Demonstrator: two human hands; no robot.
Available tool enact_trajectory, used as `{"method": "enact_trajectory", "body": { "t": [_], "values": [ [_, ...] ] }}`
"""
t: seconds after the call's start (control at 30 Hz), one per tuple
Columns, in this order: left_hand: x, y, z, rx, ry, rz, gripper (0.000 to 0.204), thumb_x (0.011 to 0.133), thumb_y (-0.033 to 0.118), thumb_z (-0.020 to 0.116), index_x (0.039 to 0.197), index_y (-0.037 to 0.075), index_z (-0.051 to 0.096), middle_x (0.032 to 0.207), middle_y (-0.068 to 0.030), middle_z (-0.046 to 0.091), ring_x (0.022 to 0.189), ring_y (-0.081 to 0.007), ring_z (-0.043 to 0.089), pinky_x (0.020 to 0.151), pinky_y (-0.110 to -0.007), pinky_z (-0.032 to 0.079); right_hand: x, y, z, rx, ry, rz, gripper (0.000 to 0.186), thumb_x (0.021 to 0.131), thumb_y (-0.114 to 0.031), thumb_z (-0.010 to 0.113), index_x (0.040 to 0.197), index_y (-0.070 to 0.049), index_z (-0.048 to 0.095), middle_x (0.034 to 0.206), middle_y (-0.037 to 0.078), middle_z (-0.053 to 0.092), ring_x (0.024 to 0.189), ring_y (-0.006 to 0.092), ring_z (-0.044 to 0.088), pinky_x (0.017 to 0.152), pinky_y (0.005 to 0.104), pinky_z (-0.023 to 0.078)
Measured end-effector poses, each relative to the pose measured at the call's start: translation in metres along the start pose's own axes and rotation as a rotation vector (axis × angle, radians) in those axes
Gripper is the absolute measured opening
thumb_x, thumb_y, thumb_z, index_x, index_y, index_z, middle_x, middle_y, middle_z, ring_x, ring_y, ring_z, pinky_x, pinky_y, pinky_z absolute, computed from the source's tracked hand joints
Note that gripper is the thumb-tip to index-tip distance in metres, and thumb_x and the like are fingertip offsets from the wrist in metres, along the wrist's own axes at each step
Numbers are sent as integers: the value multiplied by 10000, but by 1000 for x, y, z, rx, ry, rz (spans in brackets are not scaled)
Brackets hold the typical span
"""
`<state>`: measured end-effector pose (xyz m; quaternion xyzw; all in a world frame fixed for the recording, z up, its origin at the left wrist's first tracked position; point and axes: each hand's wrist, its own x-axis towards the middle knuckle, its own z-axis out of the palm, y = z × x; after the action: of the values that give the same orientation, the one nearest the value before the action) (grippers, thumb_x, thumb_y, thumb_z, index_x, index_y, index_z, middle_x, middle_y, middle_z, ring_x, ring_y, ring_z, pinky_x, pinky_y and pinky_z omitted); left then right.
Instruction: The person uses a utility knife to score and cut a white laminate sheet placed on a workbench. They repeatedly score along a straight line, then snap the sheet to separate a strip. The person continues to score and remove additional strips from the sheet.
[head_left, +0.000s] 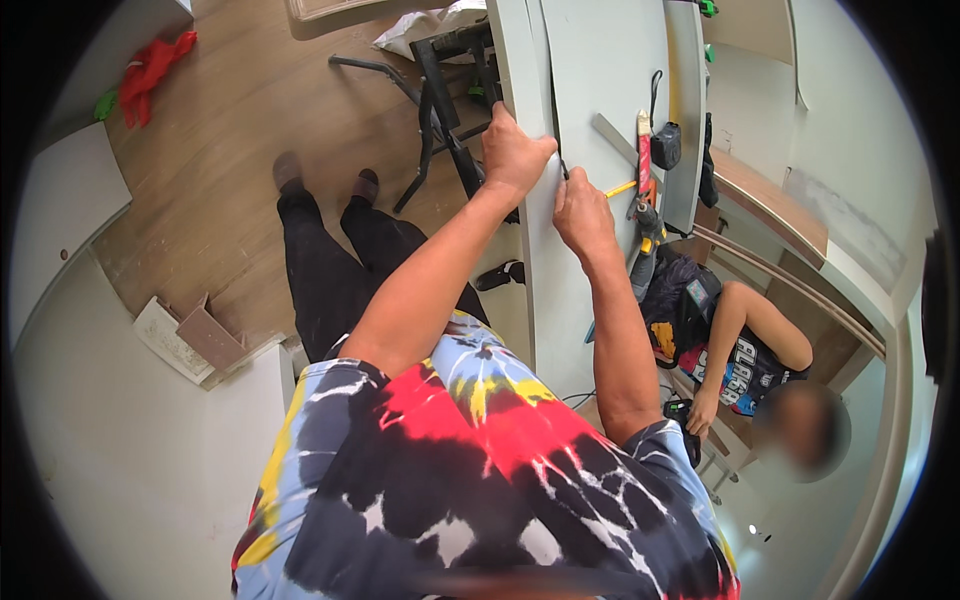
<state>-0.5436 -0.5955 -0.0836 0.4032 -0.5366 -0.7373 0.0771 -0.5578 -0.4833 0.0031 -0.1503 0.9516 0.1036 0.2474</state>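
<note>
A long white panel (pixel 545 270) lies in front of me, with a second white board (pixel 605 60) beside it and a thin dark line between them. My left hand (pixel 515 155) is closed over the panel's left edge, thumb on top toward the dark line. Just to its right, my right hand (pixel 585 215) is closed with its fingers pressed together. A slim dark tip (pixel 563 170) shows at those fingers, right at the line; its kind is hidden. Near my right hand lie a yellow pencil (pixel 621 188), a red-handled tool (pixel 643 150) and a black tape measure (pixel 665 146).
A power drill (pixel 648 228) lies along the board's right side. Beyond it a co-worker crouches, one hand (pixel 703 412) on a dark object. A black metal stand (pixel 437 110) supports the panel at left. Red cloth (pixel 155 75) and a brown board piece (pixel 210 335) lie farther left.
</note>
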Motion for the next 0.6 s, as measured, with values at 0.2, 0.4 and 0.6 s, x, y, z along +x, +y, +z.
{"method": "enact_trajectory", "body": {
  "t": [0.2, 0.4, 0.6],
  "values": [
    [0, -2, -1, 16, 6, 39, 493, 678, 121, 778, 1069, -45, 526, 957, -279, 712, 949, -459, 704, 877, -472, 564, 7, 0, 4, 8, 11, -44, 255, 1024, -199, 498, 1049, 53, 535, 954, 351, 684, 962, 547, 652, 881, 612, 489],
    [-1, 2, -3, 10, 17, 49, 476, 679, 123, 780, 1053, -39, 534, 959, -265, 721, 937, -447, 715, 871, -456, 572, -5, 2, 0, 25, 20, -40, 262, 1026, -196, 504, 1038, 62, 547, 928, 342, 687, 951, 541, 653, 879, 604, 490],
    [-2, -4, -1, 12, 36, 62, 483, 677, 127, 782, 1057, -39, 535, 953, -262, 722, 933, -445, 715, 876, -454, 572, 3, 6, 5, -6, -4, -57, 264, 1027, -202, 504, 1051, 58, 539, 931, 355, 681, 956, 546, 650, 876, 599, 492]
  ]
}}
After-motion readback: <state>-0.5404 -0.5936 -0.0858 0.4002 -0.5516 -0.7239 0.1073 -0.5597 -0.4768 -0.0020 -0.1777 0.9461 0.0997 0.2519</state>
